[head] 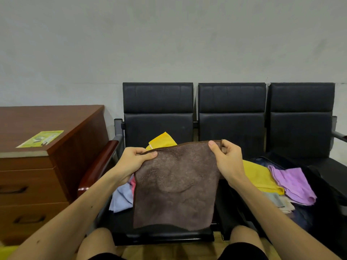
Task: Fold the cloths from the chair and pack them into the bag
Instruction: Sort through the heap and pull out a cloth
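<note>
A brown cloth (176, 186) hangs spread out in front of me over the left seat of a black chair row (158, 102). My left hand (134, 162) pinches its top left corner and my right hand (225, 158) pinches its top right corner. Behind it lie a yellow cloth (162, 140), a light blue cloth (122, 198) and a bit of pink cloth (133, 183). To the right an open dark bag (319, 188) holds a folded yellow cloth (261, 175), a folded purple cloth (293, 184) and paler cloths (281, 201) below them.
A wooden drawer cabinet (37, 169) stands at the left with a green leaflet (41, 138) on top. A red-brown armrest (97, 166) sits between cabinet and seat. My knees (99, 241) are at the seat's front edge. A grey wall rises behind the chairs.
</note>
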`<state>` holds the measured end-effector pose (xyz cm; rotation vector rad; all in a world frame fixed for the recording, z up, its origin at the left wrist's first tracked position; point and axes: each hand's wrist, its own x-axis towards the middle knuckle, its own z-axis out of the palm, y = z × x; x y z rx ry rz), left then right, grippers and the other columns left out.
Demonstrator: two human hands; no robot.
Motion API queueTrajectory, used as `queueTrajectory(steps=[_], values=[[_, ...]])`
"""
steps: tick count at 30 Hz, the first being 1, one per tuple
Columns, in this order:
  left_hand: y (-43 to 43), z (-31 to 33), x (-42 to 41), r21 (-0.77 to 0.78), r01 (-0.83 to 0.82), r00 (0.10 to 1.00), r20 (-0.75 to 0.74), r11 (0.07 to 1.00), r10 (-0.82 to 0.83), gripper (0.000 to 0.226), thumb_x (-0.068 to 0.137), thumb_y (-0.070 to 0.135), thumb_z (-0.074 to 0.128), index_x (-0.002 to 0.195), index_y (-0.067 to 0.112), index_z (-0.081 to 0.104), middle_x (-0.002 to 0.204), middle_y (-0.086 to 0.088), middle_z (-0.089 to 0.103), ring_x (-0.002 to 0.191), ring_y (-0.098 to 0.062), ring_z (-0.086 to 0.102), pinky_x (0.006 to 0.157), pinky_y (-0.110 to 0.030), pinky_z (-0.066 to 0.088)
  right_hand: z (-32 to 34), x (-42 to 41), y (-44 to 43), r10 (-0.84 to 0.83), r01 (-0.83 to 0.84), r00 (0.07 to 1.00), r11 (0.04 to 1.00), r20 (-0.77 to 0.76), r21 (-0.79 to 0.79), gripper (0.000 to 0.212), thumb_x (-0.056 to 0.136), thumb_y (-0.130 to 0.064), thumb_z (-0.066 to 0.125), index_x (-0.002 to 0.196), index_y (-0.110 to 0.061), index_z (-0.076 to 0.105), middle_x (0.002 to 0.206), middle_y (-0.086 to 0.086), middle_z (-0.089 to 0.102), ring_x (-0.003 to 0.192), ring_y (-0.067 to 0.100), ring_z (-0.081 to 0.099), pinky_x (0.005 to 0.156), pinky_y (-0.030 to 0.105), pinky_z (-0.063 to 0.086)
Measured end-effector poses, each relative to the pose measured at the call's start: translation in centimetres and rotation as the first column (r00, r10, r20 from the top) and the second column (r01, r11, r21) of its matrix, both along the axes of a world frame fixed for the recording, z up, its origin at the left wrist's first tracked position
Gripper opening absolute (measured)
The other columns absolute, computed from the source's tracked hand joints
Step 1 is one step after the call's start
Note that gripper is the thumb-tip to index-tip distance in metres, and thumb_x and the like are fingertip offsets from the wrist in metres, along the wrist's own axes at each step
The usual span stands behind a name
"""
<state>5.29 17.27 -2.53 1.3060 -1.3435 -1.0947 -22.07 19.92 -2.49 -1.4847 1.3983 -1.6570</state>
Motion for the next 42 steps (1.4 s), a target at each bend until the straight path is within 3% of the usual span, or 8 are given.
queueTrajectory(steps=[8,12,18,26,32,36,39,42], values=[[1.4,0.4,-4.0,-0.003,0.095,0.995,-0.02,0.996,-0.095,0.031,0.087,0.022,0.075,0.086,-0.009,0.074,0.081,-0.019,0.066,0.076,-0.023,0.059,0.073,-0.033,0.046,-0.9,3.8,2.0,0.085,-0.089,0.992,0.995,-0.098,-0.042,0.026,0.094,-0.026,0.066,0.074,-0.011,0.067,0.068,0.004,0.067,0.067,0.021,0.064,0.064,0.042,0.053],[2.0,0.7,-5.6,-0.042,0.127,0.991,-0.025,0.991,-0.129,0.042,0.093,0.028,0.069,0.088,-0.013,0.07,0.09,-0.035,0.067,0.078,-0.024,0.058,0.074,-0.038,0.046,-1.4,5.3,2.7,0.138,-0.152,0.978,0.985,-0.16,-0.08,0.012,0.095,-0.025,0.066,0.098,-0.02,0.076,0.086,-0.009,0.075,0.087,0.007,0.069,0.084,0.032,0.055],[2.4,1.3,-6.9,-0.063,0.135,0.99,-0.028,0.989,-0.137,0.043,0.097,0.028,0.062,0.074,-0.008,0.069,0.062,-0.007,0.058,0.063,-0.015,0.052,0.063,-0.026,0.043,-1.4,6.3,3.3,0.159,-0.178,0.966,0.981,-0.202,-0.079,0.018,0.094,-0.029,0.067,0.103,-0.017,0.076,0.089,-0.008,0.074,0.087,0.006,0.069,0.077,0.031,0.058],[3.0,1.9,-7.1,0.08,0.327,0.935,-0.174,0.942,-0.31,0.053,0.079,0.045,0.073,0.101,-0.003,0.073,0.094,-0.016,0.073,0.087,-0.024,0.07,0.088,-0.038,0.055,-1.5,5.6,3.5,0.215,-0.254,0.908,0.965,-0.36,-0.064,0.016,0.091,-0.034,0.057,0.088,-0.022,0.067,0.067,-0.008,0.062,0.064,0.009,0.057,0.06,0.03,0.046],[2.6,1.7,-5.7,0.027,0.415,0.91,-0.039,0.909,-0.414,0.029,0.085,0.007,0.075,0.11,-0.007,0.068,0.099,-0.022,0.071,0.09,-0.026,0.067,0.092,-0.04,0.053,1.0,3.9,3.0,0.492,-0.483,0.865,0.869,-0.093,0.104,0.014,0.08,-0.015,0.04,0.087,-0.011,0.051,0.072,0.01,0.071,0.071,0.018,0.068,0.064,0.03,0.043],[2.6,2.8,-4.8,0.011,0.45,0.891,0.054,0.893,-0.45,0.019,0.096,0.005,0.06,0.109,-0.001,0.072,0.098,-0.012,0.074,0.088,-0.018,0.069,0.083,-0.027,0.055,1.9,2.4,2.5,0.292,-0.29,0.956,0.954,0.029,-0.072,0.016,0.094,0.0,0.051,0.086,-0.013,0.045,0.061,0.01,0.058,0.056,0.017,0.056,0.053,0.023,0.04],[2.3,3.6,-3.9,-0.02,0.484,0.871,0.11,0.875,-0.479,0.021,0.094,0.008,0.064,0.112,0.004,0.073,0.109,-0.015,0.074,0.098,-0.021,0.07,0.092,-0.03,0.055,0.2,0.8,1.4,0.224,-0.225,0.974,0.974,0.005,0.023,0.034,0.085,-0.016,0.075,0.107,-0.023,0.051,0.086,0.002,0.063,0.079,0.013,0.062,0.07,0.025,0.048],[2.1,4.4,-3.4,-0.059,0.534,0.838,0.169,0.843,-0.519,0.022,0.092,0.005,0.065,0.113,0.001,0.072,0.11,-0.019,0.072,0.099,-0.022,0.07,0.089,-0.03,0.056,-1.3,-0.7,1.5,0.653,-0.614,0.753,0.651,0.083,0.447,0.065,0.083,-0.021,0.077,0.138,-0.034,0.043,0.128,-0.007,0.065,0.121,0.011,0.06,0.102,0.032,0.048]])
